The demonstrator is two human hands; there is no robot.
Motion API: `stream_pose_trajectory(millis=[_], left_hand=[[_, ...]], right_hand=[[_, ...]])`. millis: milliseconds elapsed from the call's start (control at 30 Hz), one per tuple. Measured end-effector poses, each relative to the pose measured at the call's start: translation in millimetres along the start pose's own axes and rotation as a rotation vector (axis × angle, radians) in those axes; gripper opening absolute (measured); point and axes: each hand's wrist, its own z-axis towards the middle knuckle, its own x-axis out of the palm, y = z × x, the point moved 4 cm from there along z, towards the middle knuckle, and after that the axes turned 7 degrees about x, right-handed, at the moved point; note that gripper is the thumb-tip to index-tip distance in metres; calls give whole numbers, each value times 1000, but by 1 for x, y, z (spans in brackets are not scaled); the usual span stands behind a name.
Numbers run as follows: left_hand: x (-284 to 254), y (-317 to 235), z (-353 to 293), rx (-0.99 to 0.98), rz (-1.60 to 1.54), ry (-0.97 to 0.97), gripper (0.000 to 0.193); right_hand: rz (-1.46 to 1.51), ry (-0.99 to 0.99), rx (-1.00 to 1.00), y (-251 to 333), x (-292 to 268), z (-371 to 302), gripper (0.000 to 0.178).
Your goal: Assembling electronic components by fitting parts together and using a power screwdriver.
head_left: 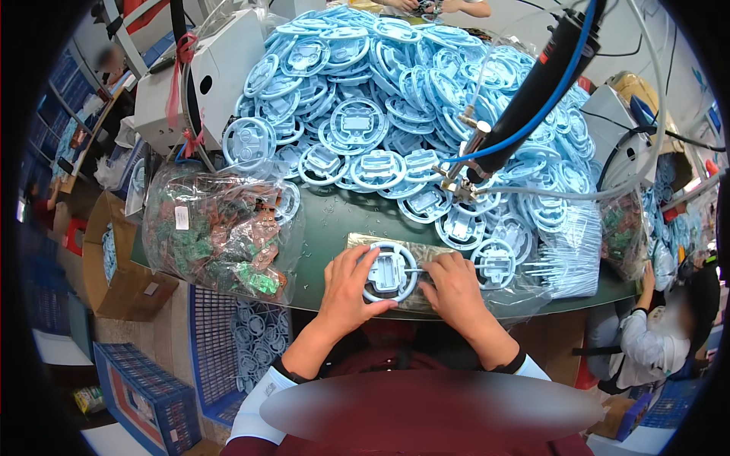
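Observation:
My left hand [347, 283] is closed round the rim of a light blue plastic wheel [390, 283], shaped like a toy steering wheel with a boxy hollow centre. The wheel lies over a tan board [430, 304] at the table's near edge. My right hand [455, 281] pinches a thin pale rod [415, 270], whose left end meets the wheel's right side. Whether its tip is inside the rim I cannot tell. Just right of that hand rests another such wheel [494, 264]. Behind both hands rises a large heap of the same wheels [357, 125].
A clear bag [220, 235] of green and brown circuit boards lies left. Thin pale rods [566, 254] lie bundled at right. A black tool [525, 99] with a blue hose hangs over the heap. Blue crates [148, 395] stand below left; a co-worker [658, 334] sits at right.

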Motion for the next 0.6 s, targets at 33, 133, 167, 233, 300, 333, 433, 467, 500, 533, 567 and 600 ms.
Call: stream_pose_trajectory(millis=[33,133,167,233,300,333,433,467,500,533,567,600], left_hand=[[0,-1,1,2,-4,9,95],[-2,-5,5,-6,38,64,95],[-3,-5,6,4,42,66,95],[-3,-4,7,-6,28,96,94],[-3,-6,6,-7,33,100,95],[-3,-5,5,-11,34,102,95],[-3,1,0,-35,-112,54,95],[-4,4,-3,-44,-104,54,95],[-7,10,-10,-121,-232,-3,95],[-10,15,-15,-198,-361,-61,95],[-16,12,-16,-132,-255,-48,96],[-22,8,-14,-145,-251,-47,96]], right_hand=[[-21,-12,-21,0,2,-5,25],[-52,-20,-46,-4,3,-17,23],[-51,-30,-42,-6,5,-19,23],[-29,-77,-72,-9,10,-20,20],[4,-70,-67,-14,15,-19,19],[34,-59,-64,-16,17,-18,18],[95,-38,-53,-20,14,-12,17],[105,-35,-59,-21,14,-11,17],[125,-42,-66,-22,14,-12,17],[144,-50,-73,-21,14,-12,17],[170,-65,-79,-20,13,-14,19],[179,-55,-82,-15,12,-13,19]])
